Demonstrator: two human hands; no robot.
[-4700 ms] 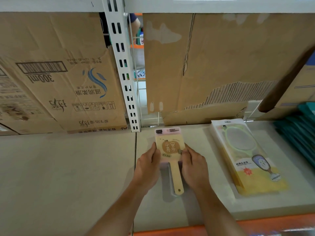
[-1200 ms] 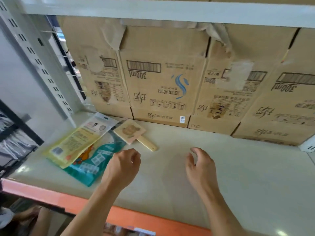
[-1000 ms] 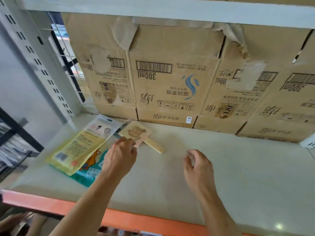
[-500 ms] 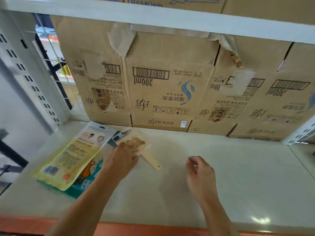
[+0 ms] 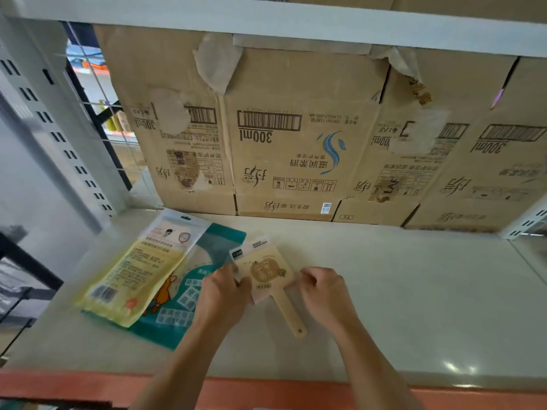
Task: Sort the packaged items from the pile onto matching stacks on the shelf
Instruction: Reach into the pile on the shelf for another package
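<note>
A small beige packaged hand mirror (image 5: 266, 273) with a wooden handle lies in the middle of the shelf (image 5: 414, 291). My left hand (image 5: 220, 294) pinches the package's left edge. My right hand (image 5: 324, 294) is curled at its right edge and touches it; I cannot see whether it grips. To the left lies the pile: a yellow packet (image 5: 139, 273) on top of a teal packet (image 5: 189, 294).
Cardboard boxes (image 5: 296, 137) printed "300ml" line the back of the shelf. A white slotted upright (image 5: 59, 137) stands at the left, and another upright (image 5: 527, 220) at the far right. An orange lip (image 5: 266, 392) runs along the shelf's front edge.
My left hand took hold of the beige mirror package and drew it right, out of the pile. My right hand moved left to meet its other edge.
</note>
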